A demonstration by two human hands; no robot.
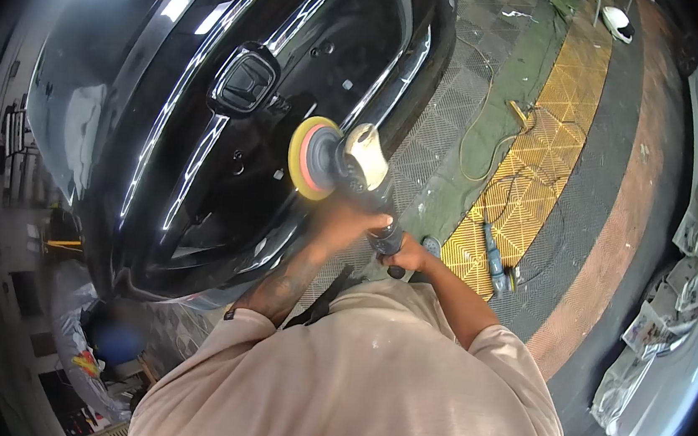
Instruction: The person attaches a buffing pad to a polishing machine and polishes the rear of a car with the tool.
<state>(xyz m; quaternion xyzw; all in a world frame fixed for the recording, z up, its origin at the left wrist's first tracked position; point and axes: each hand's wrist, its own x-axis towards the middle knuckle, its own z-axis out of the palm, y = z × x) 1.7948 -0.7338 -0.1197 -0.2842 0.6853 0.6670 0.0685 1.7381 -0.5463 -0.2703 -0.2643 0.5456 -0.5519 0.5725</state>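
Note:
A polisher point(361, 157) with a round yellow pad point(314, 157) is held in both my hands, its pad edge-on beside the glossy black car panel point(274, 169). Whether the pad touches the panel, I cannot tell. My left hand point(347, 224) wraps round the polisher's dark body just behind the head, somewhat blurred. Lower down, my right hand point(407, 255) grips the rear end of the handle. A badge point(246, 80) with an H shape and chrome strips sit on the panel above the pad.
On the yellow floor tiles point(555, 129) lie a blue tool point(494, 260) and loose cords. A white and black object point(617, 24) stands at the far end. Another car point(667, 400) with plastic sheeting is along the right edge. A grey cover point(75, 318) hangs lower left.

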